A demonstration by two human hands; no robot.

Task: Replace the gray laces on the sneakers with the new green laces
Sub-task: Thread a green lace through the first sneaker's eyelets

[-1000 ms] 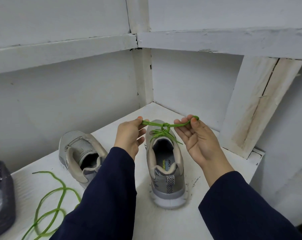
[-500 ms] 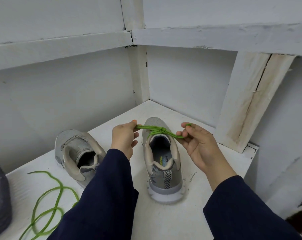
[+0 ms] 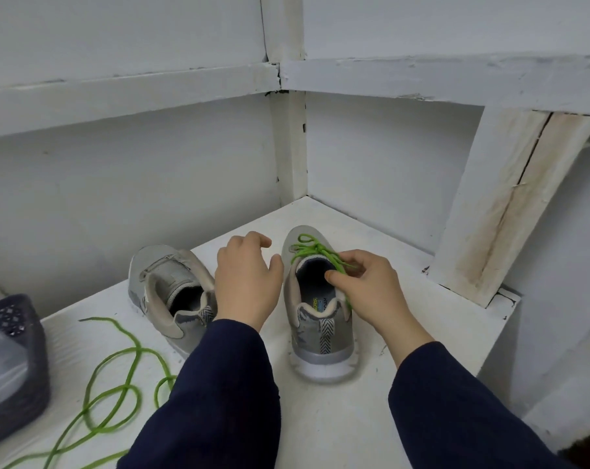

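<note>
Sneakers are the job here, and one of them, the laced sneaker (image 3: 315, 336), stands upright on the white desk (image 3: 320, 418) with its heel toward the person. A green lace (image 3: 312, 247) is already threaded through its eyelets and crossed in a knot over the tongue, with a small loop lying toward the toe.

The right hand (image 3: 368, 289) sits over the right side of this sneaker's collar. Its fingers (image 3: 354, 260) and thumb pinch the free ends of the green lace, which trail down the sneaker's right side. The left hand (image 3: 246, 286) hovers just left of the laced sneaker, its fingers loosely curled and holding nothing.

Further left of the laced sneaker stands the second sneaker (image 3: 165, 282), turned slightly away. No green shows on it. Whether a gray lace is in its eyelets cannot be told from this angle. A loose green lace (image 3: 138, 348) lies in open coils on the desk well to the left of the laced sneaker and nearer the person. A dark basket (image 3: 33, 350) sits beyond it at the left edge of view.

By this evidence the task looks about half done. The laced sneaker needs only its bow finished or its ends tidied. The second sneaker has yet to receive the loose green lace.
</note>
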